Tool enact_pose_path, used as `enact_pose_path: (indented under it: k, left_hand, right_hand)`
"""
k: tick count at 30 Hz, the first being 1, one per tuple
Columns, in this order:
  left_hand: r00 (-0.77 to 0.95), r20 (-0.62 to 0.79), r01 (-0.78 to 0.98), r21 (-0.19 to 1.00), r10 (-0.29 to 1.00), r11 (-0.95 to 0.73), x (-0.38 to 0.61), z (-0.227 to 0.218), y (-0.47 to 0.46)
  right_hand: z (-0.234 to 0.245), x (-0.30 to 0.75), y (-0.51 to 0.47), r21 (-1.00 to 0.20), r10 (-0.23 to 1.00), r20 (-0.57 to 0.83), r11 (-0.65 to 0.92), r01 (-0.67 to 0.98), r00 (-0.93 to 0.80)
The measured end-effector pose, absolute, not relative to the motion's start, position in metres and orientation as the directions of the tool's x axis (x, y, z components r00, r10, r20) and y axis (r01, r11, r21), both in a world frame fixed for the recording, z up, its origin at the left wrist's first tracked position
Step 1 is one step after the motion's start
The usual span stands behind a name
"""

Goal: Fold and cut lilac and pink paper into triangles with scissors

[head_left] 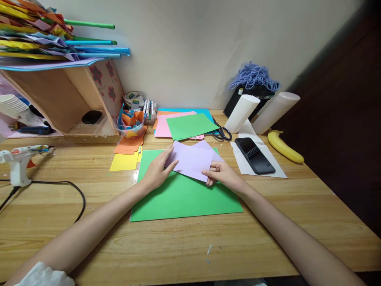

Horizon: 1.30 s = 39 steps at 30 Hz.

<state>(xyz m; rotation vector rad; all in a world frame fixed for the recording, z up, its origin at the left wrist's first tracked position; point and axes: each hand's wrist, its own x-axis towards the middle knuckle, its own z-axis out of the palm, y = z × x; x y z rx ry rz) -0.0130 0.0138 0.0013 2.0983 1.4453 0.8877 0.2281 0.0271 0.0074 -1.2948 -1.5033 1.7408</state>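
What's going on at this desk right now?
A person is handling lilac paper over a green sheet on the wooden table. The right hand pinches its near right corner, thumb on top, while the left hand is at its left edge; whether that one grips it is hard to tell. Farther back, scissors lie beside a pile of coloured paper. A glue gun is off to the left.

The front tabletop (166,250) is passable (glue gun (20,169) blocks left).
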Motion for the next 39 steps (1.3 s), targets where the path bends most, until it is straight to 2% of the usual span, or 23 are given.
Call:
enact_pose_path:
  k: [19,25,30,36,39]
  left_hand:
    - [0.212,0.234,0.631,0.709,0.949,-0.315,-0.0146,0.0026,0.0146]
    - [0.238,0.343,0.627,0.66,0.909,-0.413,-0.014,0.0017,0.0141]
    - [0.174,0.402,0.57,0.704,0.899,-0.425,-0.0157,0.0005,0.0167]
    - [0.165,0.364,0.541,0.744,0.917,-0.393,-0.0199,0.0053,0.0182]
    - [0.196,0.394,0.474,0.763,0.898,-0.439,-0.0218,0.0083,0.0156]
  right_hand:
    - [0.0044,0.2294,0.027,-0.941,0.841,-0.328,-0.25,0.228,-0.43]
    - [0.0056,0.2289,0.027,-0.941,0.843,-0.328,-0.25,0.229,-0.426]
    - [0.0051,0.2285,0.0267,-0.941,0.843,-0.323,-0.239,0.24,-0.429]
    - [0.0055,0.2334,0.0308,-0.936,0.818,-0.33,-0.349,0.049,-0.472]
    - [0.0088,0.2362,0.0313,-0.934,0.846,-0.341,-0.353,0.049,-0.41]
